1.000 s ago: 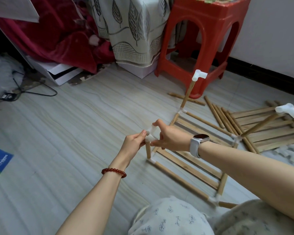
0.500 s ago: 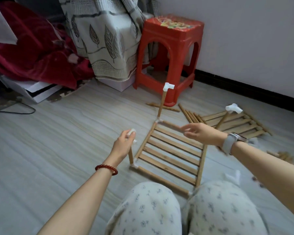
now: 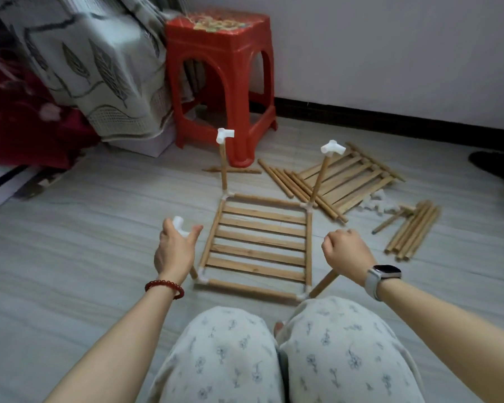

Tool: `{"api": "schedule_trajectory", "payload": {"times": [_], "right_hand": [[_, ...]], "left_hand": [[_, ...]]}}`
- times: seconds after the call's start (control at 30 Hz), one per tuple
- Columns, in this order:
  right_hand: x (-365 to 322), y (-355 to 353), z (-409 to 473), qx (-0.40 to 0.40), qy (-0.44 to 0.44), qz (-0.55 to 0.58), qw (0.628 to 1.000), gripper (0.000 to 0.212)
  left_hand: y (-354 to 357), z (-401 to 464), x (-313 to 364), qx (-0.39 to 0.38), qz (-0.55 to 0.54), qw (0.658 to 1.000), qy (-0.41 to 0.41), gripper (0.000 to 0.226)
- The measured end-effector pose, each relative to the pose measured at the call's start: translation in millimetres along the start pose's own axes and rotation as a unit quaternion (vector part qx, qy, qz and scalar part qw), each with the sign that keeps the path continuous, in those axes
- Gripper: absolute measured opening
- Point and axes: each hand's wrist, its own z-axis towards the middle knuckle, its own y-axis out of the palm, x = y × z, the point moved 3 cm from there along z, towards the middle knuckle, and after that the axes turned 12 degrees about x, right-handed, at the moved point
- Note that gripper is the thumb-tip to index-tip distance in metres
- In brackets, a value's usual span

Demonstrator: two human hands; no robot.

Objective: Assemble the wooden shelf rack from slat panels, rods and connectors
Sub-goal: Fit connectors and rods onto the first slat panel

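Note:
A slat panel (image 3: pixel 259 242) framed by rods lies flat on the floor in front of my knees. Upright rods stand at its corners. The far-left rod carries a white connector (image 3: pixel 225 134), and the far-right one, which leans, has another (image 3: pixel 333 148). My left hand (image 3: pixel 173 251) holds a white connector (image 3: pixel 178 226) between thumb and fingers on top of the near-left rod. My right hand (image 3: pixel 346 253) is curled round the top of the near-right rod (image 3: pixel 324 283), which leans outward.
A red plastic stool (image 3: pixel 221 82) stands behind the frame. To the right lie loose rods (image 3: pixel 291 184), a second slat panel (image 3: pixel 355 178), a rod bundle (image 3: pixel 413 231) and spare white connectors (image 3: pixel 379 201). Draped bedding is at the left, a wall behind.
My right hand left the near-left connector, swung out over the panel, then came back onto the near-right rod. My left hand stayed on its connector. The view tilted up.

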Motion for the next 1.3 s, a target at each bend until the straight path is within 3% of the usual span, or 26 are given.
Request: {"api": "schedule_trajectory", "payload": {"times": [0.17, 0.33, 0.47, 0.7, 0.77, 0.87, 0.97, 1.13, 1.3], "right_hand": [[9.9, 0.9, 16.2, 0.054, -0.001, -0.021, 0.998, 0.024], [13.1, 2.7, 35.8, 0.071, 0.011, -0.066, 0.995, 0.02], [13.3, 7.2, 38.3, 0.094, -0.004, -0.062, 0.994, 0.029], [16.5, 13.3, 24.4, 0.111, 0.008, -0.062, 0.992, 0.027], [14.6, 14.8, 26.1, 0.086, 0.014, -0.07, 0.994, 0.028], [15.0, 10.4, 30.5, -0.016, 0.011, -0.086, 0.996, 0.037], [12.1, -4.2, 34.8, -0.081, 0.033, -0.01, 0.996, 0.042], [16.1, -43.2, 53.7, -0.047, 0.031, 0.068, 0.996, 0.032], [59.6, -37.9, 95.5, -0.067, 0.1, 0.109, 0.987, 0.032]], "left_hand": [[-2.2, -2.8, 0.9, -0.055, 0.03, 0.996, 0.066, 0.066], [-11.3, 4.9, -1.4, -0.047, 0.129, 0.977, 0.164, 0.061], [-3.8, -2.0, 4.3, -0.001, 0.076, 0.988, 0.137, 0.044], [1.7, -10.2, 1.4, 0.036, 0.093, 0.991, 0.086, 0.043], [0.4, -9.5, -0.1, 0.013, 0.107, 0.99, 0.092, 0.046], [-9.7, -7.4, 4.1, -0.011, 0.188, 0.976, 0.112, 0.055], [-18.7, -2.2, 32.6, 0.002, 0.255, 0.951, 0.173, 0.058], [-1.8, -6.1, 128.0, -0.024, 0.175, 0.938, 0.298, 0.058], [53.6, -10.6, 207.0, -0.051, 0.129, 0.918, 0.373, 0.056]]}}
